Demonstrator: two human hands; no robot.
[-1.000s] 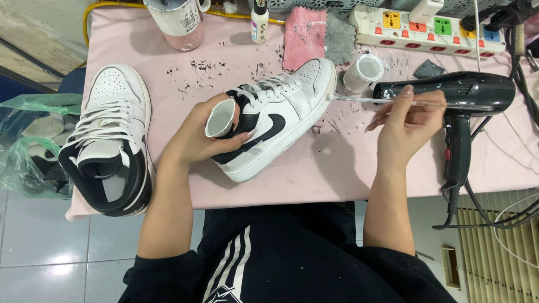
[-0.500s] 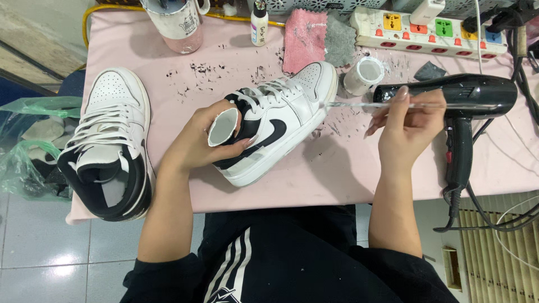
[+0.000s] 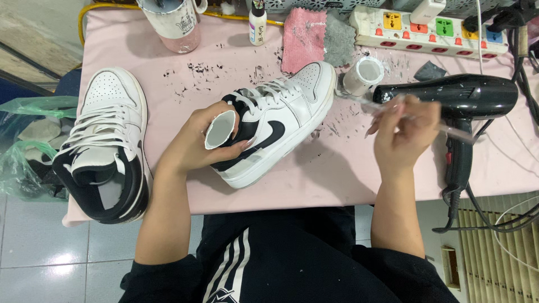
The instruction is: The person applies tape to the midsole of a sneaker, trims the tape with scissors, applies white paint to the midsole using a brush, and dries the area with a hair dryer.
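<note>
A white and black high-top sneaker (image 3: 281, 126) lies on its side in the middle of the pink table cover (image 3: 337, 179). My left hand (image 3: 196, 140) grips its heel and collar, with fingers inside the opening. My right hand (image 3: 404, 132) is blurred and holds a thin clear-handled brush (image 3: 359, 102) whose tip reaches toward the shoe's toe. A small open white paint pot (image 3: 364, 74) stands just beyond the toe.
The matching sneaker (image 3: 106, 146) lies at the table's left edge. A black hair dryer (image 3: 460, 101) rests right of my hand, with cables trailing off. A power strip (image 3: 432, 28), pink cloth (image 3: 303, 39), small bottle (image 3: 257, 22) and mug (image 3: 171, 22) line the back. Green plastic bags (image 3: 28, 151) hang at left.
My right hand has dropped slightly and tilted the brush, which now blurs with motion near the shoe's toe. My left hand and the sneaker have stayed in place.
</note>
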